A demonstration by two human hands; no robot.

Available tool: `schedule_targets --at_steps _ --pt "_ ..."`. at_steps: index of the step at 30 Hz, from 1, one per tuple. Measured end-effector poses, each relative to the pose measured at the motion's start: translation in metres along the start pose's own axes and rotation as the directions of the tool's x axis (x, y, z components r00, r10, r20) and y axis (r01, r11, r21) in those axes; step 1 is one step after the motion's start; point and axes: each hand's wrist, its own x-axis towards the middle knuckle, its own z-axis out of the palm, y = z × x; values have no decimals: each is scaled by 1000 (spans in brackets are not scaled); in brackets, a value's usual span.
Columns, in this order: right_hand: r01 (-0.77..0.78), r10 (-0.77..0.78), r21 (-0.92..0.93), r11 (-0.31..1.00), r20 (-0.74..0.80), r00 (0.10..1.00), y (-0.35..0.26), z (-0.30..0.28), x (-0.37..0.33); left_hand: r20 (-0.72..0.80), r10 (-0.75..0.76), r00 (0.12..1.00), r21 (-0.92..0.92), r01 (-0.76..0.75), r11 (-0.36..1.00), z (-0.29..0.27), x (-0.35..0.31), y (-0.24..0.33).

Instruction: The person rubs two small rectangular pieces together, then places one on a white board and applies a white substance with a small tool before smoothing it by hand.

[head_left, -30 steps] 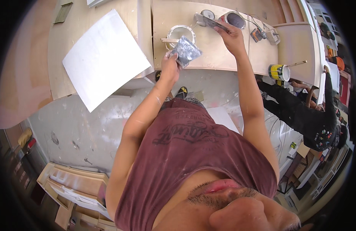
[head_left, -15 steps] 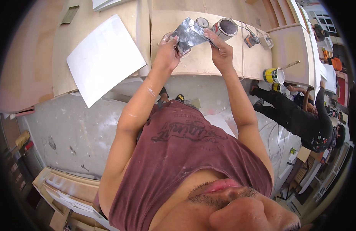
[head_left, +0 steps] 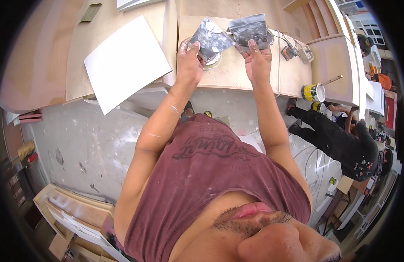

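My left hand (head_left: 191, 63) is closed on the lower left edge of a flat, square metal putty spreader (head_left: 212, 37), smeared with white and grey filler. My right hand (head_left: 258, 63) grips a second metal putty spreader (head_left: 249, 30), darker grey and also smeared, with the thumb lying on its face. The two plates are held side by side above the plywood surface, a narrow gap between them. Below the left plate a round whitish rim (head_left: 214, 64) partly shows. What stands behind the right plate is mostly hidden.
A white panel (head_left: 125, 65) lies to the left, overhanging the plywood edge. A corded power tool (head_left: 289, 51) and a beige box (head_left: 305, 54) sit at right, near a yellow-and-black tin (head_left: 313, 92) with a stick in it. A person in dark clothes (head_left: 346, 142) works further right.
The two spreaders, overlapping before, are now apart. My right hand has turned its plate up to show its broad face, which now covers the tins behind.
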Motion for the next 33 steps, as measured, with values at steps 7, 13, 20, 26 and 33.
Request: schedule_targets --at_steps 7,13,20,26,33 --pt "-34 37 -60 998 59 998 3 18 -18 -30 90 995 0 -90 996 13 -14 -11" --pt "-171 220 -470 866 52 974 -22 9 -19 -6 179 984 146 -176 974 20 -22 -4" --pt "-123 323 -733 670 139 936 -33 -13 -15 20 158 987 182 -159 970 17 -32 -7" --pt "-284 419 -584 760 106 902 -44 -20 -29 6 153 988 221 -150 964 18 -42 -6" --pt "-408 403 24 913 118 908 -61 -44 -40 -5 98 995 115 -97 989 11 -63 -1"
